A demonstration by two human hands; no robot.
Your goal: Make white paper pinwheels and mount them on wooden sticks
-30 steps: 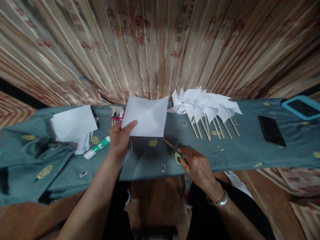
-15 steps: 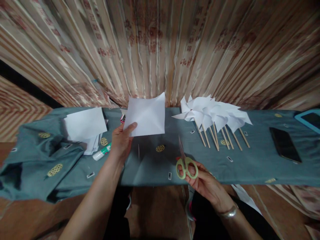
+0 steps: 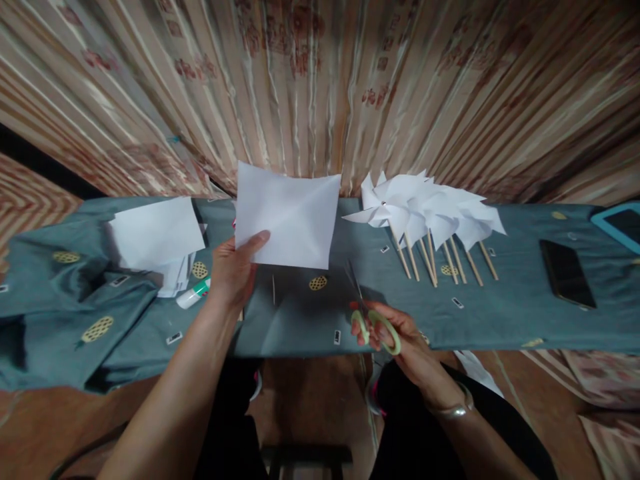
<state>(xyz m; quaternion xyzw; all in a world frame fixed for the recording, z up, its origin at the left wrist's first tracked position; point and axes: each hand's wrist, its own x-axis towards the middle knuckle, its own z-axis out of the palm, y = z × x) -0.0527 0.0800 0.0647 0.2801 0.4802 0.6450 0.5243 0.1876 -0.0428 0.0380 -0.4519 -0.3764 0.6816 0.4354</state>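
Observation:
My left hand [image 3: 235, 270] pinches a square sheet of white paper [image 3: 290, 217] at its lower left edge, thumb on top. Faint diagonal creases run across the sheet, which is held up above the table. In my right hand [image 3: 395, 333] is a pair of scissors [image 3: 367, 320] with light green handles, fingers through the loops. The blades point up and away, slightly parted, below the sheet's lower right corner and apart from it. Beyond my right hand lies a row of several white paper pinwheels [image 3: 435, 207] on wooden sticks.
A stack of white paper [image 3: 160, 233] lies at the left, near a glue stick [image 3: 193, 293]. A black phone [image 3: 567, 273] and a blue-framed device [image 3: 620, 227] are at the right. Teal cloth [image 3: 300, 327] covers the narrow table. A curtain [image 3: 310, 100] hangs behind it.
The sheet in my left hand has risen a little and tilted. In my right hand the scissors have turned, their handles spreading wider. The view has shifted slightly.

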